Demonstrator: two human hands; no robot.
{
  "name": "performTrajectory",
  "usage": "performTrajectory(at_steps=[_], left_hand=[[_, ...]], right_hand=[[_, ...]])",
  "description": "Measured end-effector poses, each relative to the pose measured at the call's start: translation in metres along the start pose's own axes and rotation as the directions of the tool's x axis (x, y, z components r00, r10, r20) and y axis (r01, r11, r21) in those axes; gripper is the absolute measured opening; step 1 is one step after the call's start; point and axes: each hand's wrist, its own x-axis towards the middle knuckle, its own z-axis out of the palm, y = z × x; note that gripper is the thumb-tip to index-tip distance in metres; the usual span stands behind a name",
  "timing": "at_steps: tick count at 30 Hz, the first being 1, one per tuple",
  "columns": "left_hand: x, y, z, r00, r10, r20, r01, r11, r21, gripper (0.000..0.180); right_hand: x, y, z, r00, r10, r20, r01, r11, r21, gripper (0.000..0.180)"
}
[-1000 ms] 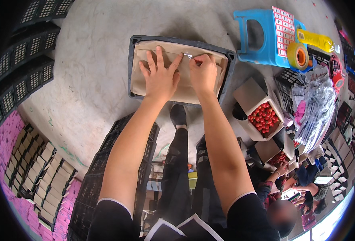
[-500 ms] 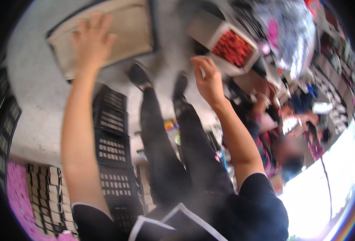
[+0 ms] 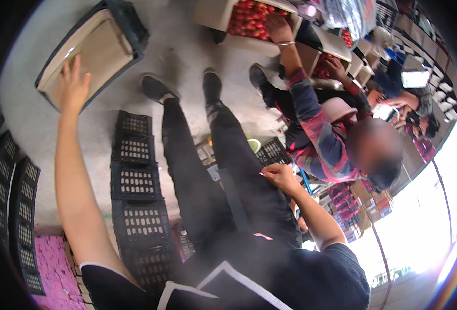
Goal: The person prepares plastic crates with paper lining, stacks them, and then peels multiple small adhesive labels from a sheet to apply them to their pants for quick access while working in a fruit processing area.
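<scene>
L hand (image 3: 72, 85), fingers spread, rests on 1 lined black crate (image 3: 91, 49), upper left. R hand (image 3: 279, 175), center frame, pinches something too small to tell. 2 strawberry boxes (image 3: 249, 18) up top.

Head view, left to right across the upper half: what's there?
Lined crate with the left hand on its edge → two black shoes → box of red fruit → another person's hand reaching into it.
</scene>
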Motion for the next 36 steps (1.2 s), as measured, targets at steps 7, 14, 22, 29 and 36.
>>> performTrajectory(at_steps=[7, 14, 22, 29, 36], left_hand=[[0.003, 0.038, -0.043, 0.985, -0.136, 0.103, 0.139, 0.990, -0.030, 0.065], [-0.008, 0.028, -0.035, 0.981, -0.177, 0.083, 0.188, 0.970, -0.155, 0.068], [-0.004, 0.032, -0.032, 0.978, -0.207, -0.003, 0.200, 0.951, -0.236, 0.066], [0.001, 0.041, -0.032, 0.961, -0.237, -0.139, 0.173, 0.915, -0.366, 0.065], [0.021, 0.061, -0.032, 0.975, -0.080, -0.206, 0.011, 0.949, -0.314, 0.060]], right_hand=[[0.005, 0.014, -0.002, 0.992, -0.100, 0.073, 0.103, 0.994, -0.040, 0.028], [0.009, -0.033, -0.023, 0.991, -0.128, 0.038, 0.133, 0.920, -0.370, 0.010], [0.117, -0.292, 0.020, 0.761, -0.612, -0.214, 0.642, 0.758, 0.115, 0.011], [0.215, -0.470, 0.111, 0.816, -0.555, -0.164, 0.527, 0.595, 0.607, 0.022], [0.235, -0.489, 0.119, 0.867, -0.477, -0.141, 0.482, 0.734, 0.478, 0.026]])
